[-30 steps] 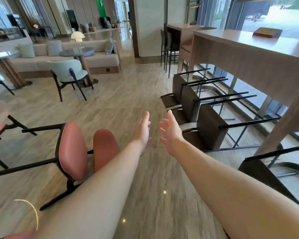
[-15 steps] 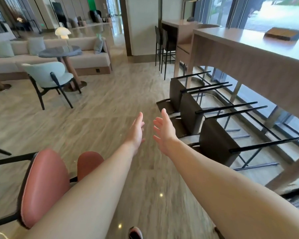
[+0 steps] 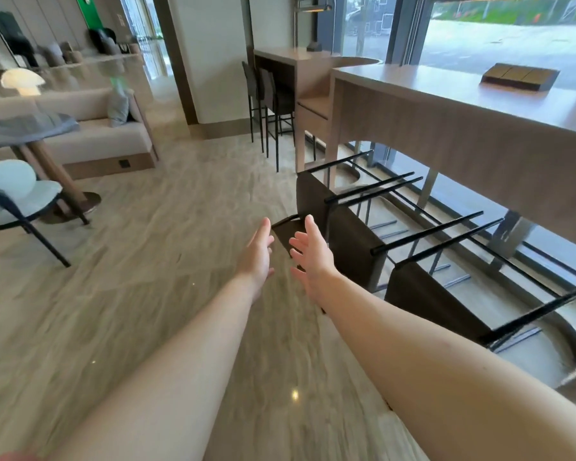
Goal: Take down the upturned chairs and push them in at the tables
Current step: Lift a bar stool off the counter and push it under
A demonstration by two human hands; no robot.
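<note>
Hands reached forward, left hand (image 3: 258,252) and right hand (image 3: 311,252) both open and empty, near tipped stools (image 3: 353,241) beside the table (image 3: 446,104).

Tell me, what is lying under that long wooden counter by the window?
Beside and partly under the long counter, three dark bar stools lie tipped on the floor, their black legs pointing under it. Curved metal foot rails show below. The person's arm hides the nearest stool's back, and the counter's near end is out of frame.
</note>
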